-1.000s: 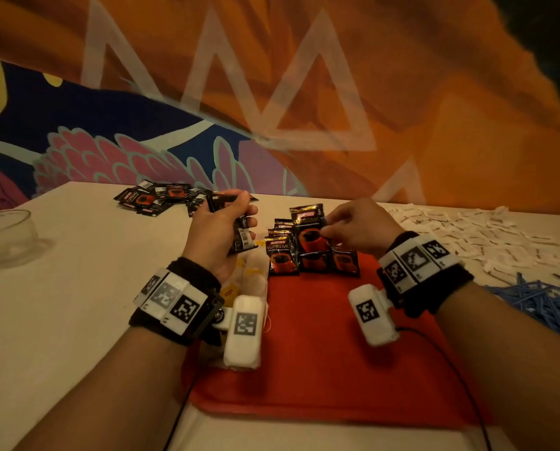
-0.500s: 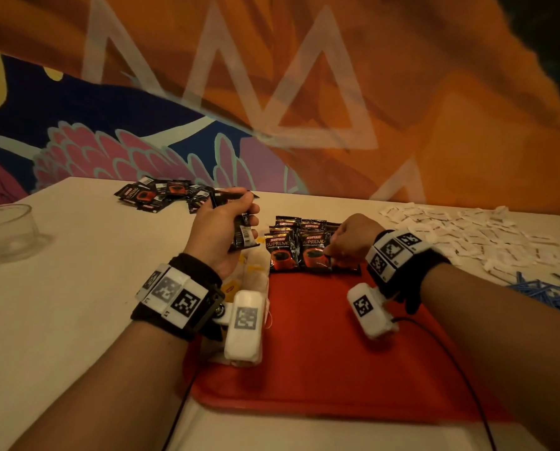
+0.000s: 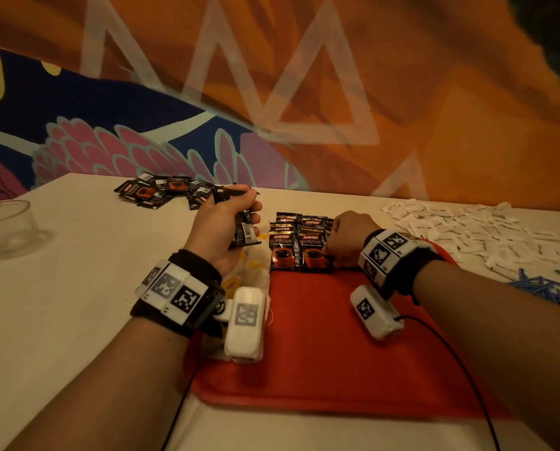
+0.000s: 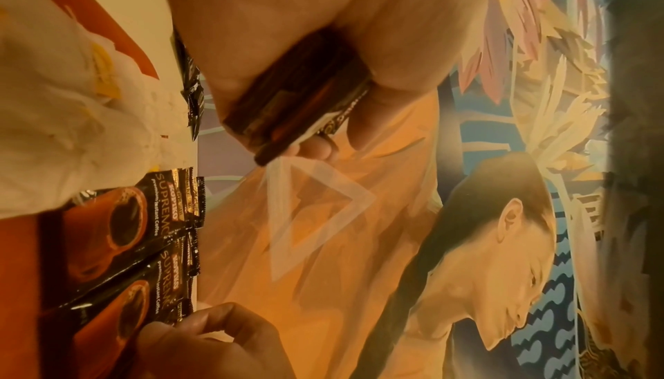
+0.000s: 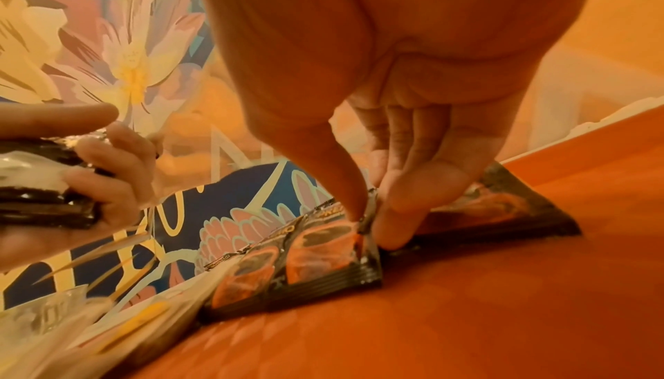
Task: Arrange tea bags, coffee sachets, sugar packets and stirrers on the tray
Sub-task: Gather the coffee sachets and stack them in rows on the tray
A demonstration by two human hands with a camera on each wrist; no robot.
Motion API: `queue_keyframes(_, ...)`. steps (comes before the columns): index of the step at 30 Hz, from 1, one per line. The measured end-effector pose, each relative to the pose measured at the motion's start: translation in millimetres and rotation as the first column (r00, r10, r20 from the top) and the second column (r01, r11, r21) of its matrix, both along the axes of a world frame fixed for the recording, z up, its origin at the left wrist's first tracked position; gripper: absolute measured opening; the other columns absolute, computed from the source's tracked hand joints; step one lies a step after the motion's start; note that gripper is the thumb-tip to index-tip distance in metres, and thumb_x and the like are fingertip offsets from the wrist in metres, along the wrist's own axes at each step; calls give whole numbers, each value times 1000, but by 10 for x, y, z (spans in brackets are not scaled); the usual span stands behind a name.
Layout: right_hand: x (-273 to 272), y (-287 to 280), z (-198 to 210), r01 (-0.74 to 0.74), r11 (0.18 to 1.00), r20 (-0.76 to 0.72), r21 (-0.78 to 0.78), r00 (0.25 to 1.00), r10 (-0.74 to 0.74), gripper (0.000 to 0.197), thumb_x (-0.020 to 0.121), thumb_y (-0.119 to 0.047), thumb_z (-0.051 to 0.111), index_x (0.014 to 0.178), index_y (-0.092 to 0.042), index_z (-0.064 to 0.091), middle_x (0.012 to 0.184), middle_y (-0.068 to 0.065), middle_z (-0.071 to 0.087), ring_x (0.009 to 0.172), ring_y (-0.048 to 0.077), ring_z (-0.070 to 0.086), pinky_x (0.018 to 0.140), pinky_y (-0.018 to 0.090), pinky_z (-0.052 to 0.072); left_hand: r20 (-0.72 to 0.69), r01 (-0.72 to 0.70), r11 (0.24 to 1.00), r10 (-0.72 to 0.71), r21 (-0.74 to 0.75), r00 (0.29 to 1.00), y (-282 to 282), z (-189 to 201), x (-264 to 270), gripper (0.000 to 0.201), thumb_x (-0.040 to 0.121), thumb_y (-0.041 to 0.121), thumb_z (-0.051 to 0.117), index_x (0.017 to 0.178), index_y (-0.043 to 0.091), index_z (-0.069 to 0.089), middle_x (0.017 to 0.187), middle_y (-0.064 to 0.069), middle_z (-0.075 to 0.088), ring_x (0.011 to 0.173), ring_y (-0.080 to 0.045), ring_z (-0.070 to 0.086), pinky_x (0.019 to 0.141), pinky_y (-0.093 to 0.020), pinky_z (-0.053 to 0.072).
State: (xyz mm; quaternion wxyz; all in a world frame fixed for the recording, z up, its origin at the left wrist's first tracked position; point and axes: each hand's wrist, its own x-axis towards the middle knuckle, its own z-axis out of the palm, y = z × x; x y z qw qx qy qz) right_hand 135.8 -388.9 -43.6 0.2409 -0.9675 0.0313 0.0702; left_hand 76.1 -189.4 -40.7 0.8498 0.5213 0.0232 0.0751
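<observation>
Red tray nearest, on a pale table. Tea bags with yellow tags lie along its left edge, under the left wrist.

Right hand is down on the tray's far part, thumb and fingers pinching the right edge of a coffee sachet that lies flat in the front row. Beside it on the left lies another sachet; more overlap in rows behind. Labels read "KOPIKO SUPREMO", with a red cup pictured; the left wrist view adds "premium instant coffee".

Left hand is held above the table just left of the rows, fingers curled tight round a stack of sachets, a barcode showing on the outer one.

Farther left, loose sachets lie scattered on the table. Right of the tray: white sugar packets, blue stirrers. A glass bowl at far left. Painted wall behind.
</observation>
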Motion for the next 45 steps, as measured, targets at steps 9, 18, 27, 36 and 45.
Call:
queue_keyframes(9, -35, -66, 106, -35, 997, 51, 73, 998, 32, 13, 84, -17, 74, 89, -11, 65, 87, 11, 74, 82, 24, 73, 78, 44, 61, -44, 118, 989, -122, -88, 991, -18, 8, -34, 17, 90, 5, 45, 102, 13, 54, 75, -5, 55, 61, -14, 49, 58, -27, 39)
queue_keyframes(18, -234, 61, 303, -236, 843, 186, 484, 969, 164, 14, 85, -18, 76, 85, -6, 68, 76, 9, 71, 67, 17, 68, 61, 27, 51, -23, 212, 977, -212, 12, 977, -147, 34, -101, 22, 98, -2, 50, 118, 0, 60, 109, -19, 73, 94, -30, 73, 74, -42, 62)
queue_keyframes(27, -362, 264, 239, -381, 733, 298, 564, 921, 250, 19, 74, -12, 84, 85, -13, 69, 74, 5, 71, 71, 19, 71, 67, 36, 57, 128, -80, 964, 48, 254, 991, -194, -47, -84, 35, 86, 1, 71, 118, 13, 64, 105, -9, 72, 94, -23, 72, 77, -36, 59)
queue_keyframes(36, -461, 387, 260, -473, 853, 650, 218, 723, 234, 17, 78, -9, 73, 80, -19, 59, 67, -5, 57, 59, 5, 51, 54, 10, 39, 123, -92, 960, 61, 265, 990, -262, 36, -176, 31, 79, 36, 75, 101, 16, 65, 89, -8, 63, 73, -16, 61, 59, -27, 49)
queue_keyframes(45, -486, 371, 253, -443, 841, 586, 310, 786, 198, 25, 76, -37, 83, 89, -21, 70, 85, -12, 66, 68, -4, 57, 58, 9, 38, 143, -213, 964, 192, 156, 971, -190, 68, -129, 28, 94, 1, 61, 110, 22, 69, 116, -12, 69, 102, -27, 71, 87, -46, 59)
